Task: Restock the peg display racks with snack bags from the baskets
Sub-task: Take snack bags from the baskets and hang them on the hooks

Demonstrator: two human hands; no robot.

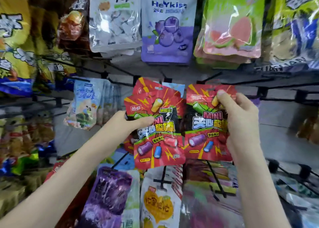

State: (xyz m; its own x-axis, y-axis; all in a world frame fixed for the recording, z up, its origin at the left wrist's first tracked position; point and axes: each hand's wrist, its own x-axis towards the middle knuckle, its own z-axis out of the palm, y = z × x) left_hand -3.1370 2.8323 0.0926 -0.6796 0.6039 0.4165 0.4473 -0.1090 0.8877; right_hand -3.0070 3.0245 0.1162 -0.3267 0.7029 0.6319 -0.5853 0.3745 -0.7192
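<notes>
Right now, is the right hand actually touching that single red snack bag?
Touching. The head view shows the right hand pinching the red snack bag: its thumb lies flat on the bag's front near the top, with no gap between them.

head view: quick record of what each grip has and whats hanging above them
left grip: holds a fanned stack of red bags, thumb across the front
right grip: holds a single red bag, thumb near its top
red bags on pegs: no, all in hand
above: purple blueberry bag hanging, pink bag to its right
</notes>
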